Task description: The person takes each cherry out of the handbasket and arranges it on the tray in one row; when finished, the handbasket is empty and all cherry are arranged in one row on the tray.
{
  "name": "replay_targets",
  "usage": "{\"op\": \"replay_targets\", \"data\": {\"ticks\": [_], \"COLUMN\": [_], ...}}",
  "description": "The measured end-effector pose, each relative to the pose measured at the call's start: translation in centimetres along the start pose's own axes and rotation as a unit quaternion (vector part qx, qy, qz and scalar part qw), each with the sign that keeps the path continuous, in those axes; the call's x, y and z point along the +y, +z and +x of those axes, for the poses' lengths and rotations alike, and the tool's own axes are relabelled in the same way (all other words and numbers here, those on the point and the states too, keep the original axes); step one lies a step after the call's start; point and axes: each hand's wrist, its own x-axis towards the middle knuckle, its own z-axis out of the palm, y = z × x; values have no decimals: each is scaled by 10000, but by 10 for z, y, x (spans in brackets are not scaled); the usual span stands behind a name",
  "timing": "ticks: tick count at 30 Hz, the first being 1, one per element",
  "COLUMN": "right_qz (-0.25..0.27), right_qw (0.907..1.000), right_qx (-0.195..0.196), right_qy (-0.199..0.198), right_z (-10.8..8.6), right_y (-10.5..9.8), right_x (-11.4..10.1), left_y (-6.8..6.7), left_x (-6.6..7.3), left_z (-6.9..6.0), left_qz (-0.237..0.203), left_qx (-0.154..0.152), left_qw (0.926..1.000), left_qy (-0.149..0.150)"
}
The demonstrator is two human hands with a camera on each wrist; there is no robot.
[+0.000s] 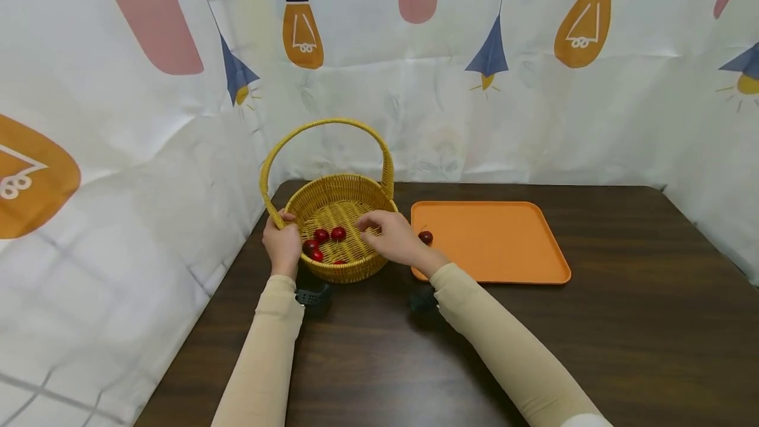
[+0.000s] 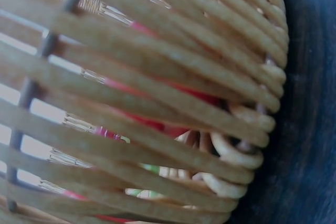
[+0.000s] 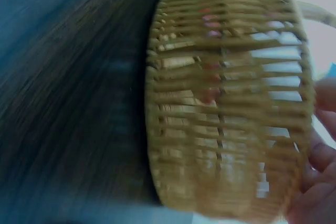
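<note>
A yellow woven basket (image 1: 350, 273) with a tall arched handle stands on the table, several red cherries (image 1: 321, 236) lying on the left side of its floor. My left hand (image 1: 282, 242) grips the basket's left rim near the foot of the handle. Over the basket's right part hovers my right hand (image 1: 388, 236), fingers loosely bent, thumb apart, nothing visible between them. In the right wrist view, fingers (image 3: 323, 156) show beyond the rim of the basket (image 3: 226, 103). Through the slats of the basket (image 2: 157, 66) in the left wrist view, red patches of cherries show.
An orange tray (image 1: 492, 242) lies right of the basket, with one dark cherry (image 1: 425, 237) at its left edge beside my right wrist. Both stand on a dark wooden table (image 1: 622, 321). A white patterned curtain (image 1: 415, 117) hangs behind and at the sides.
</note>
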Motion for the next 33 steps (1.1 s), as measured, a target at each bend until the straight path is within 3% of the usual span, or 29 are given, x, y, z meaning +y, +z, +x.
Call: {"op": "replay_targets", "data": {"ticks": [5, 13, 19, 28, 33], "right_qz": [-557, -551, -591, -1143, -1004], "right_qw": [9950, 9799, 9713, 9558, 9504], "right_qx": [-818, -1869, -2295, -2702, -2938], "right_qy": [155, 436, 180, -172, -184], "right_z": [15, 33, 42, 53, 55], "right_y": [14, 22, 24, 33, 32], "right_x": [-8, -12, -14, -13, -10], "left_y": [-1, -1, -1, -2, -1], "left_x": [-4, -7, -6, -4, -2], "left_z": [-2, -3, -2, 2, 0], "left_qz": [114, 112, 77, 96, 210], "left_qx": [-4, 13, 54, 48, 31], "left_qw": [9999, 9999, 9999, 9998, 9995], "left_qy": [61, 30, 120, 163, 247]}}
